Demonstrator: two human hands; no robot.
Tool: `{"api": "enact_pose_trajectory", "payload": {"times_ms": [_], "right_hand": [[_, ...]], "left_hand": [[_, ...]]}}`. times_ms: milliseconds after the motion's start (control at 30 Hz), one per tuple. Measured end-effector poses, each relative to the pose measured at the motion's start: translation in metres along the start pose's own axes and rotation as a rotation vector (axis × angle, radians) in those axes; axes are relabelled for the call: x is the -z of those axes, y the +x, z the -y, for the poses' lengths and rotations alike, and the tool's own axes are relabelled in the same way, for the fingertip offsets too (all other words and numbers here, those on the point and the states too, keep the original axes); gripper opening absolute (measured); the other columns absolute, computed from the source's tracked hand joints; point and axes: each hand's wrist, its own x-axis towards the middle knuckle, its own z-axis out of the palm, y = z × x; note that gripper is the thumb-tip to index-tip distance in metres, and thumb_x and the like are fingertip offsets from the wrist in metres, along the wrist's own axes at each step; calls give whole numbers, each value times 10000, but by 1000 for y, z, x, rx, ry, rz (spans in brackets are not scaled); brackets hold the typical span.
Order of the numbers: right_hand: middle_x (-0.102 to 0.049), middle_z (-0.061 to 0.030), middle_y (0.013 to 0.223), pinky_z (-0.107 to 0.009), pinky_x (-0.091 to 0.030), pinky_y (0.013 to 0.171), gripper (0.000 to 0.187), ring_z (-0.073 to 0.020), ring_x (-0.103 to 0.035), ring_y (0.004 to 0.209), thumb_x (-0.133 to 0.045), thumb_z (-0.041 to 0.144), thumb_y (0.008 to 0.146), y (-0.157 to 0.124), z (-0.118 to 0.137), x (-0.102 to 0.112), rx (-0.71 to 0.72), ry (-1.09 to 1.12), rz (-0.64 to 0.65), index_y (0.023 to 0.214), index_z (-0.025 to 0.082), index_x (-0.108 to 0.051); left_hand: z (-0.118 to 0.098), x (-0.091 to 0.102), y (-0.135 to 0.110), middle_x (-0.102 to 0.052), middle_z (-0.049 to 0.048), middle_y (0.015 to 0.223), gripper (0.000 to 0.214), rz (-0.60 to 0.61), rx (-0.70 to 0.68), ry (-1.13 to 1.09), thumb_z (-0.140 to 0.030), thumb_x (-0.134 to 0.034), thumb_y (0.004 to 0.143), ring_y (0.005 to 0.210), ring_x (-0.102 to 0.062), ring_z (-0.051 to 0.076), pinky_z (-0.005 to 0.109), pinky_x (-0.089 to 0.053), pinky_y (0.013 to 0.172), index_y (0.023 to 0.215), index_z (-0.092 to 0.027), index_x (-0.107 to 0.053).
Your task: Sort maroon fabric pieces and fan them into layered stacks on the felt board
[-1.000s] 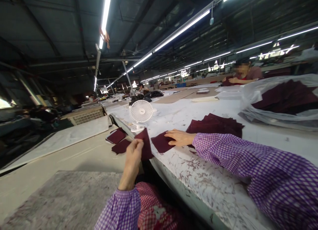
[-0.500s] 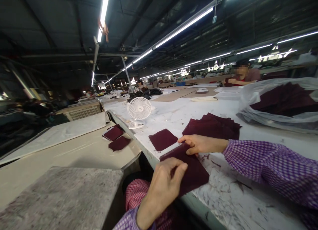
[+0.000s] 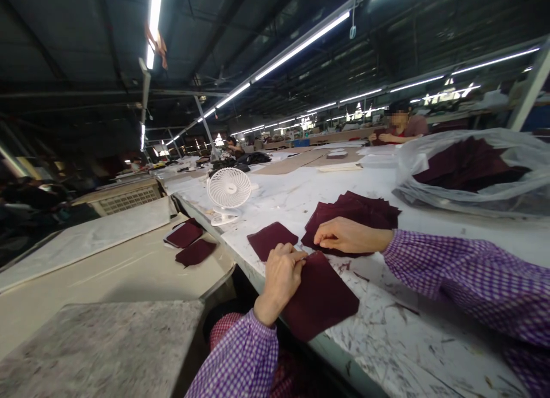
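Observation:
My left hand has its fingers curled on the far corner of a dark maroon fabric piece that lies on the white table's near edge. My right hand rests with fingers bent on the near edge of a fanned stack of maroon pieces. A single maroon piece lies flat just left of the stack, beyond my left hand.
A small white fan stands on the white table. Two maroon pieces lie on the lower beige bench to the left. A clear plastic bag of maroon pieces sits far right. Another person sits at the far end.
My left hand brought a maroon piece from the left over the table edge and laid it flat. My right hand moved from a single piece back to the stack's edge.

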Motion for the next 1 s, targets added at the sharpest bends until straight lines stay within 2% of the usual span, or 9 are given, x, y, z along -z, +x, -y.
{"api": "enact_pose_trajectory", "payload": {"times_ms": [133,300,533,633,833,933,1000], "right_hand": [[-659,-54,872,-260,-411,725,197,-173,-594,786,-477,172,829,0,-4,-4,105,-147,6,865,172,-672],[-649,-31,847,-247,-386,673,160,-159,-582,743,-499,163,791,-4,-2,-9,76,-238,22,830,191,-652],[-637,-6,812,-238,-341,616,82,-145,-570,730,-545,168,767,-4,1,-13,37,-279,17,791,185,-622],[-627,-16,810,-244,-343,611,94,-145,-557,729,-516,168,817,-4,1,-16,104,-350,11,798,175,-609],[-589,-60,846,-282,-375,626,191,-171,-511,761,-416,137,910,-10,1,-29,351,-660,-5,835,138,-591],[-587,-69,908,-305,-404,667,183,-189,-511,826,-418,114,912,-16,-1,-32,400,-718,-15,864,134,-594],[-590,-67,901,-328,-420,700,174,-201,-514,842,-439,107,899,-20,-2,-29,377,-713,-7,885,142,-608]], "left_hand": [[-6,4,-1,-599,39,836,230,23,-21,126,-200,-486,863,847,-489,213,359,-363,738,947,-260,-692],[-10,6,-2,-575,47,835,270,33,-75,218,-195,-420,891,833,-472,206,359,-342,718,952,-258,-676],[-9,5,-3,-560,28,825,267,8,-92,221,-193,-411,902,819,-466,189,344,-328,714,899,-258,-669],[-8,4,-4,-562,22,826,269,10,-114,211,-179,-413,902,813,-464,184,341,-324,707,901,-263,-669],[-5,4,-5,-563,18,815,304,16,-197,217,-180,-389,915,785,-447,182,346,-313,692,952,-289,-670],[-5,5,-4,-560,31,823,305,17,-250,260,-184,-382,913,783,-440,188,357,-310,696,908,-259,-678],[-6,5,-4,-557,37,826,301,16,-273,294,-169,-387,905,785,-437,192,362,-310,698,888,-242,-678]]}}
